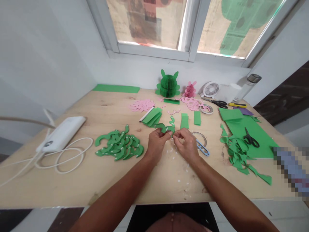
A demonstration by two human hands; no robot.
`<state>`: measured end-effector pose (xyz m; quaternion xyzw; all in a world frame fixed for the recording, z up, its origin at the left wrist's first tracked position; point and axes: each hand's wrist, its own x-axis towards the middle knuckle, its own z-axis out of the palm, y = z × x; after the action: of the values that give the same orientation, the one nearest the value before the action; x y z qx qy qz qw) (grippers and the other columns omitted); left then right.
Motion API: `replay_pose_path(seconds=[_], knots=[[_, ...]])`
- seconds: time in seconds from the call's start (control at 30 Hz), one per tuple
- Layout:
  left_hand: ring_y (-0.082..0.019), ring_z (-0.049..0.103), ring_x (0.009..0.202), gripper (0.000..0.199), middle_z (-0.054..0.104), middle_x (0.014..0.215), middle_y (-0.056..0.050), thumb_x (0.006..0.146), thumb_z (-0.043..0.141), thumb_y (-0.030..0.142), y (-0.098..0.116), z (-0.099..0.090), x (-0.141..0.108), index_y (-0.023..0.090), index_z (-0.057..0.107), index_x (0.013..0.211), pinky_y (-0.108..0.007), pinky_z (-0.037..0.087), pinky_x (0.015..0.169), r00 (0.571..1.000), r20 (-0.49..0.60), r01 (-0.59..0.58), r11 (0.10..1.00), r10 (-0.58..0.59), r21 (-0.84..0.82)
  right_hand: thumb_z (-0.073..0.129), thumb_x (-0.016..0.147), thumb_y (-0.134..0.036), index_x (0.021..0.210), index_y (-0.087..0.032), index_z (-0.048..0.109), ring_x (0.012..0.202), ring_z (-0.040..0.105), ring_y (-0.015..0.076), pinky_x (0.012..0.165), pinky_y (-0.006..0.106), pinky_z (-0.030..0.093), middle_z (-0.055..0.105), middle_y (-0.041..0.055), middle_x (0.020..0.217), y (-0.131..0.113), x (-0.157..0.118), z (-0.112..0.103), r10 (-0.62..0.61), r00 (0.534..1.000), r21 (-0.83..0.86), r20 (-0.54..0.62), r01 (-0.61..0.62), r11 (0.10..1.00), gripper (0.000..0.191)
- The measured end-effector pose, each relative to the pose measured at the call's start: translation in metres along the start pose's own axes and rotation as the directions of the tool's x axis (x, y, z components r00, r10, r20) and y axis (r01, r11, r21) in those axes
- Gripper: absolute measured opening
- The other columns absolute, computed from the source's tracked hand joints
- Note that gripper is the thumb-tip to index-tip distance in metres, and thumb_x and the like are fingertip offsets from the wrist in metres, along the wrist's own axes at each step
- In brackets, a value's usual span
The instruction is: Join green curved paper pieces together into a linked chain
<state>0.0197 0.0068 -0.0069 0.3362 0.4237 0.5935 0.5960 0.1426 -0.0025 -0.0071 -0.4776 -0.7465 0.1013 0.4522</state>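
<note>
My left hand and right hand both pinch a curved green paper strip between the fingertips, above the wooden surface (white scraps lie below). A close pinch suits thin paper, avoiding creases; a pile of green strips sits left.

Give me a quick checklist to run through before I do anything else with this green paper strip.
1. Left hand and right hand both holding the green paper strip: ok.
2. Blue-handled snips beside the right hand: ok.
3. Pile of curved green pieces apart from the hands: ok.
4. Small white scraps around the hands: not ok, they litter the table.
5. Pinched part of the strip: cannot tell, it is hidden.
</note>
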Motion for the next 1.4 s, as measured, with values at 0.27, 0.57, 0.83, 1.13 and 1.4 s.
replay_pose_path(seconds=[0.27, 0.57, 0.83, 1.13, 1.4], knots=[[-0.009, 0.053, 0.056, 0.018, 0.061, 0.059, 0.003, 0.056, 0.072, 0.019, 0.003, -0.003, 0.005, 0.014, 0.060, 0.068, -0.022, 0.041, 0.059, 0.999, -0.050, -0.019, 0.999, 0.021, 0.029, 0.051, 0.075, -0.014, 0.070, -0.020, 0.052, 0.066, 0.051, 0.0147, 0.062, 0.026, 0.040, 0.053, 0.0004, 0.066, -0.004, 0.002, -0.003, -0.044, 0.995, 0.070, 0.091, 0.038, 0.997, 0.009], [-0.008, 0.051, 0.055, 0.021, 0.060, 0.062, 0.002, 0.054, 0.073, 0.021, 0.006, -0.008, 0.011, 0.014, 0.060, 0.069, -0.021, 0.041, 0.057, 0.994, -0.105, -0.038, 0.999, 0.040, 0.024, 0.054, 0.073, -0.015, 0.062, -0.020, 0.050, 0.058, 0.049, 0.0127, 0.058, 0.025, 0.038, 0.052, -0.0020, 0.060, -0.003, -0.001, -0.001, -0.036, 0.973, 0.128, 0.230, 0.006, 0.992, 0.012], [-0.008, 0.050, 0.052, 0.020, 0.059, 0.059, 0.003, 0.053, 0.073, 0.022, 0.007, -0.009, 0.012, 0.014, 0.060, 0.067, -0.020, 0.040, 0.055, 0.997, -0.067, -0.039, 0.999, 0.041, 0.032, 0.049, 0.074, -0.010, 0.069, -0.020, 0.057, 0.073, 0.055, 0.0176, 0.070, 0.031, 0.043, 0.060, 0.0026, 0.072, 0.002, 0.001, -0.003, -0.032, 0.983, 0.127, 0.178, 0.009, 0.992, 0.013], [-0.009, 0.050, 0.054, 0.020, 0.060, 0.062, 0.001, 0.055, 0.072, 0.024, 0.008, -0.009, 0.011, 0.015, 0.061, 0.067, -0.020, 0.041, 0.054, 0.998, -0.057, -0.024, 0.999, 0.026, 0.036, 0.049, 0.077, -0.014, 0.074, -0.021, 0.060, 0.078, 0.058, 0.0195, 0.075, 0.034, 0.044, 0.064, 0.0040, 0.077, 0.002, 0.004, -0.005, 0.031, 0.999, 0.148, 0.031, -0.035, 0.988, 0.013], [-0.008, 0.049, 0.054, 0.018, 0.061, 0.063, 0.001, 0.055, 0.072, 0.022, 0.008, -0.008, 0.009, 0.015, 0.061, 0.067, -0.020, 0.041, 0.055, 1.000, -0.026, -0.016, 1.000, 0.017, 0.025, 0.056, 0.073, -0.020, 0.072, -0.019, 0.057, 0.064, 0.055, 0.0154, 0.064, 0.028, 0.044, 0.060, 0.0002, 0.066, 0.003, 0.003, -0.002, 0.218, 0.976, 0.182, 0.004, -0.215, 0.959, 0.001]])
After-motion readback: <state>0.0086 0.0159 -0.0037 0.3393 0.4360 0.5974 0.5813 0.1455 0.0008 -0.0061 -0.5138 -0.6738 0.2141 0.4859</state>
